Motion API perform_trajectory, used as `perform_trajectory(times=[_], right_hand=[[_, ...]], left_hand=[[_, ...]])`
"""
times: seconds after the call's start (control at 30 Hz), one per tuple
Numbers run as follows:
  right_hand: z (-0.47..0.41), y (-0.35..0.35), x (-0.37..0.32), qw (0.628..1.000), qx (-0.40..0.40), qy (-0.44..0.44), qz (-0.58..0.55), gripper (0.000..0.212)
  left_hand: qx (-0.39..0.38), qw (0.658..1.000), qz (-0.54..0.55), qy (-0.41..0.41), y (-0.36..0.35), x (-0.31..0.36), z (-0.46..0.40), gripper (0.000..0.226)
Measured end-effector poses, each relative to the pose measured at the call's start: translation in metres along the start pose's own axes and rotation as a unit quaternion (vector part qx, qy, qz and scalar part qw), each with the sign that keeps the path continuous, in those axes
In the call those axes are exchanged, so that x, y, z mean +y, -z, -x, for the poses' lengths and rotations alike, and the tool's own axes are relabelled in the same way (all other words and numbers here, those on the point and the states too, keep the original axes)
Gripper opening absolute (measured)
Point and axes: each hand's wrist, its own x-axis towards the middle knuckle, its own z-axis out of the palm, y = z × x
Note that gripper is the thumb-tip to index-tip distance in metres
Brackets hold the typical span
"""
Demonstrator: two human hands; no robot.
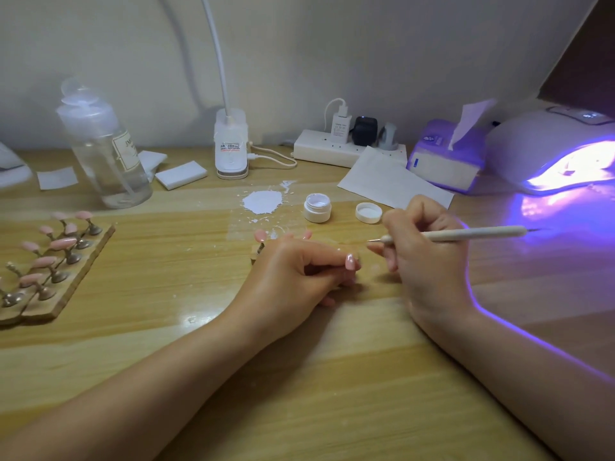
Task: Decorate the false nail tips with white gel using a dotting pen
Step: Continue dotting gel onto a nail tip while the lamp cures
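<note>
Dotting pen (466,233): slim pale rod, long axis running left-right, nearly level; fine metal tip points left, a second dark tip at the far-right end.
Right hand (422,251): fingers curled round the pen near its left tip, wrist resting on the tabletop (299,377).
Left hand (299,271): fingers curled, pinching a pink false nail tip (349,261) at centre; the tip's glossy face is turned up and bears small white marks, its long axis roughly near-far.
Pen to nail: the pen tip sits just right of and slightly beyond the held nail, apart from it.
Other tips at hand: two more pink tips (260,235) show just beyond the left hand; their mounting is mostly hidden.
Gel pot (317,207): small white round jar, open, white contents, standing beyond the hands.
Lid (368,212): white screw cap, lying inner side up, just right of the pot.
White gel patch (263,201): irregular smear with splatters on a clear film, left of the pot.
Nail rack (50,271): flat wooden strips at near left, carrying pink tips on metal stands.
Bottle (103,151): clear plastic, capped, clear liquid low inside, far left.
Curing lamp (565,154): white dome, far right, lit violet, glow spilling over the wood-grain tabletop.
Tissue box (446,158): beside the lamp, one sheet standing up.
</note>
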Motion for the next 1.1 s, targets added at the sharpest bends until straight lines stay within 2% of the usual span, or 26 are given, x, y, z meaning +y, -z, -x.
perform_trajectory(times=[0.13,0.3,0.53,0.7,0.87,0.93,1.1], right_hand=[[-0.003,0.0,0.001,0.999,0.028,-0.015,-0.015,0.049],[-0.002,-0.001,0.001,1.0,0.008,-0.006,0.004,0.027],[-0.018,0.001,-0.012,0.997,0.02,0.05,0.063,0.03],[-0.045,-0.014,-0.016,0.993,-0.008,0.068,0.095,0.03],[-0.064,-0.046,0.0,0.99,0.056,0.104,0.078,0.04],[-0.063,-0.052,0.015,0.985,0.065,0.107,0.116,0.047],[-0.065,-0.047,0.041,0.969,0.027,0.093,0.227,0.055]], left_hand=[[-0.004,1.0,0.026,-0.004,0.001,0.001,0.001,0.025],[-0.007,0.999,0.043,-0.006,0.001,0.0,0.0,0.021],[-0.008,0.999,0.047,-0.01,0.001,0.001,0.0,0.018],[-0.009,0.999,0.052,-0.008,0.001,0.0,0.0,0.016],[-0.009,0.999,0.04,-0.018,0.0,-0.001,-0.002,0.013],[-0.007,0.999,0.028,-0.029,0.0,-0.003,-0.002,0.014],[-0.004,0.999,0.006,-0.04,0.001,-0.005,-0.004,0.011]])
